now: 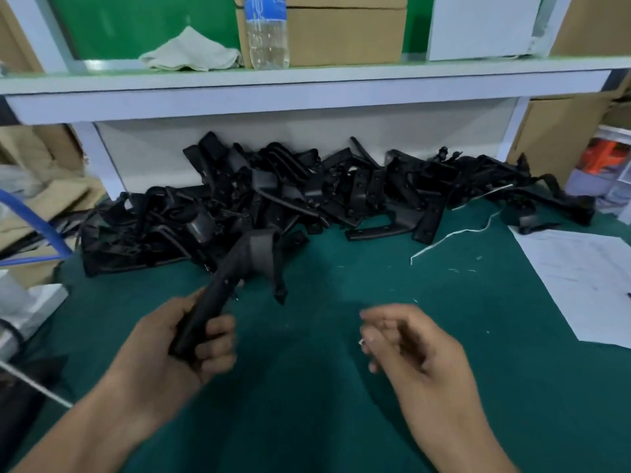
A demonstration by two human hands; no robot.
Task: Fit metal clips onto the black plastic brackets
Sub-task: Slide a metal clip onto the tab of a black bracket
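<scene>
1. Nearest to me are the person's two bare forearms, reaching out over the green mat [324,387] that covers the bench.
2. The left hand [177,339] grasps one black bracket [235,271] by its near end, fingers and thumb curled round the long arm; the piece points away and to the right, its wider far end raised off the mat, just in front of the heap.
3. The right hand [406,339] hangs above the mat to the right, well apart from the held piece. Its fingers are curled inward, and something small and pale shows at the fingertips [367,337] (too blurred for me to say whether it is a clip or whether it is pinched).
4. Farther off, a big pile of black brackets [324,196] sprawls across the far side of the mat, against the white back panel under the shelf [307,87].
5. A white string [454,233] trails from the pile's right part onto the mat, and a sheet of paper [580,281] lies at the right edge.
6. Up on the shelf stand a water bottle [266,32], a crumpled cloth [191,52] to its left, and a cardboard box [345,32] behind the bottle.
</scene>
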